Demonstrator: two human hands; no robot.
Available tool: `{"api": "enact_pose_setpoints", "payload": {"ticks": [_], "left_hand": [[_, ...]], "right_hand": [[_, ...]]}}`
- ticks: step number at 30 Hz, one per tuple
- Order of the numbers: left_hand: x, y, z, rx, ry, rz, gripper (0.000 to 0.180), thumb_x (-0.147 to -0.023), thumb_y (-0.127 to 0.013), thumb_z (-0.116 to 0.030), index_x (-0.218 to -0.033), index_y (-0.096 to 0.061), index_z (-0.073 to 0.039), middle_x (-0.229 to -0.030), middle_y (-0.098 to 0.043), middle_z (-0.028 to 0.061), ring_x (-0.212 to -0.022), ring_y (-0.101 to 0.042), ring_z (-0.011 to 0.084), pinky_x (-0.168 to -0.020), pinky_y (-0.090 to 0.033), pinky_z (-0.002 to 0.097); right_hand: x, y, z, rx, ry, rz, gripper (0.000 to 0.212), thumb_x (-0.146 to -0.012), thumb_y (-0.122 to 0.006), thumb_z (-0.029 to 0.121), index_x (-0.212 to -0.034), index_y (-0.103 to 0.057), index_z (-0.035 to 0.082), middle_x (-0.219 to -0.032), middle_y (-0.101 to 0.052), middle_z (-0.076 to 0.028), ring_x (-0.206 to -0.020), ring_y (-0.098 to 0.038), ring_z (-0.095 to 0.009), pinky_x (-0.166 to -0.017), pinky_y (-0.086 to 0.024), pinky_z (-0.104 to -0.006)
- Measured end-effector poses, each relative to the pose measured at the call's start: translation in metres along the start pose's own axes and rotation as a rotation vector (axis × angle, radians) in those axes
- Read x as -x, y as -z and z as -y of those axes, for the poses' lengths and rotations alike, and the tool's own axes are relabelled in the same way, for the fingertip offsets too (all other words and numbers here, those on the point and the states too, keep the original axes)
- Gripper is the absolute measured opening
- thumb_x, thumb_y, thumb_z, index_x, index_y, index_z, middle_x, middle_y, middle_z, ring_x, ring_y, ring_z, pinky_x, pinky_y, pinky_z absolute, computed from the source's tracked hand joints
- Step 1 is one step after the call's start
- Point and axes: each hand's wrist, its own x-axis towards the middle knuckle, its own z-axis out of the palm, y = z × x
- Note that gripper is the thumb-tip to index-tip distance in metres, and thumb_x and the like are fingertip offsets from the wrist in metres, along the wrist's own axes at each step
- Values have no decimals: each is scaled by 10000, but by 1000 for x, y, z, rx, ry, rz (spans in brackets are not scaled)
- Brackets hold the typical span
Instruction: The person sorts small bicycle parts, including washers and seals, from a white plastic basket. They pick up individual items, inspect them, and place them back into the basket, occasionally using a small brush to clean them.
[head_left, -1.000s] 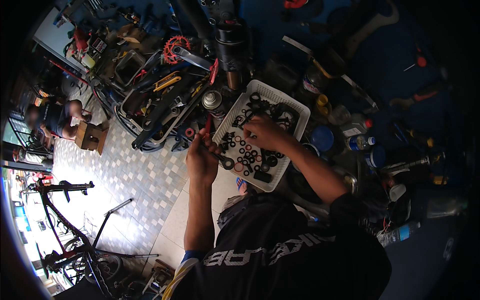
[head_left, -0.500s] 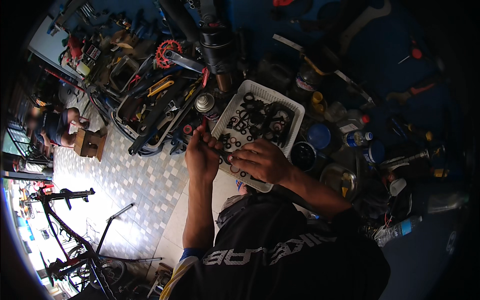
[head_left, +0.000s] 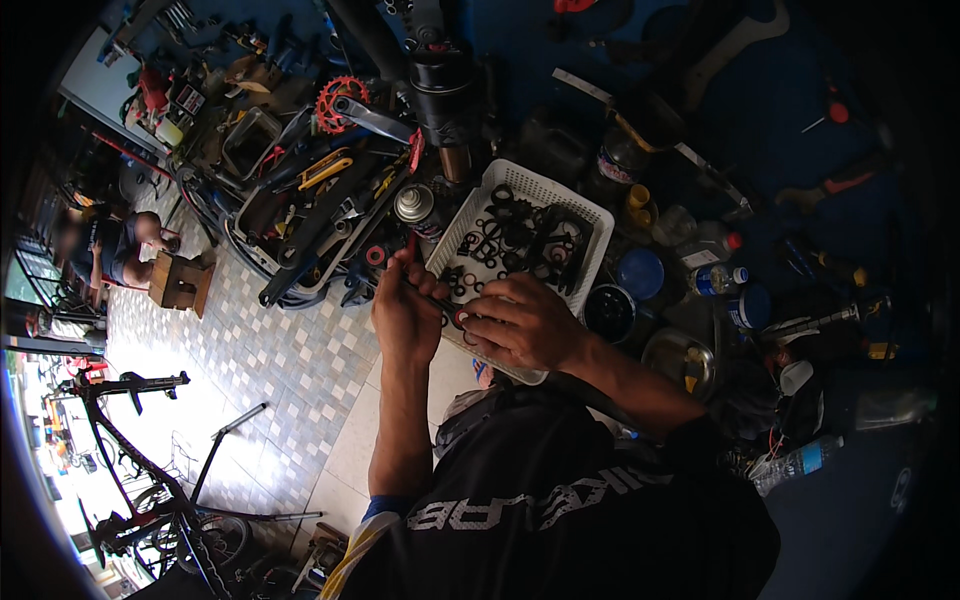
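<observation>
My left hand [head_left: 403, 315] is closed around a slim dark rod [head_left: 437, 299], with a thin red piece sticking up by its fingers. Its kind is too dark and small to make out. At the rod's other end, the curled fingers of my right hand [head_left: 528, 322] close on it beside a small reddish ring [head_left: 461, 316]. Both hands are over the near part of a white perforated plastic basket [head_left: 604, 232]. Inside lie many black rubber rings [head_left: 502, 192] and small dark parts, with my right hand covering some.
Left of the basket stand a spray can [head_left: 413, 204] and a heap of bicycle parts with a red chainring [head_left: 341, 104]. To the right are bottles, a blue lid [head_left: 640, 272] and a metal tray [head_left: 706, 346]. A person [head_left: 112, 250] sits far left beside a wooden stool [head_left: 180, 283].
The whole view has shifted slightly. Both hands keep nearly the same place and grip on the rod, with the right fingers moving only a little.
</observation>
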Motion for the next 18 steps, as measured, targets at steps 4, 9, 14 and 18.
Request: {"api": "enact_pose_setpoints", "payload": {"ticks": [4, 9, 14, 18], "left_hand": [[0, -2, 1, 10, -3, 2, 204, -1087, -447, -257, -1107, -560, -88, -828, -455, -17, -735, -436, 122, -688, -404, 312], [0, -11, 0, -19, -19, -43, 167, -1080, -472, -268, -1109, -543, -120, -802, -425, -32, -712, -419, 104, -672, -388, 285], [1, -15, -1, -13, -76, -57, 164, -1081, -475, -261, -1065, -552, -116, -764, -410, -41, -673, -407, 99, -646, -376, 282], [4, -18, -3, 33, -94, -20, 157, -1079, -468, -243, -1045, -557, -118, -746, -394, -45, -659, -385, 92, -626, -355, 276]], "right_hand": [[3, 0, 0, 67, 67, 32, 217, -777, -781, 202, -968, -747, 105, -1132, -683, 2, -1091, -578, -192, -945, -483, -386], [0, 0, 3, 119, 84, 37, 173, -792, -749, 184, -938, -735, 93, -1131, -692, -21, -1071, -592, -198, -953, -483, -397], [-4, -1, 1, 83, 82, 16, 155, -786, -736, 161, -919, -725, 82, -1068, -690, -29, -1044, -610, -203, -957, -482, -414], [-14, 6, 2, -79, -82, 37, 152, -822, -755, 155, -954, -725, 86, -1031, -689, -22, -1018, -620, -198, -924, -479, -382]]}}
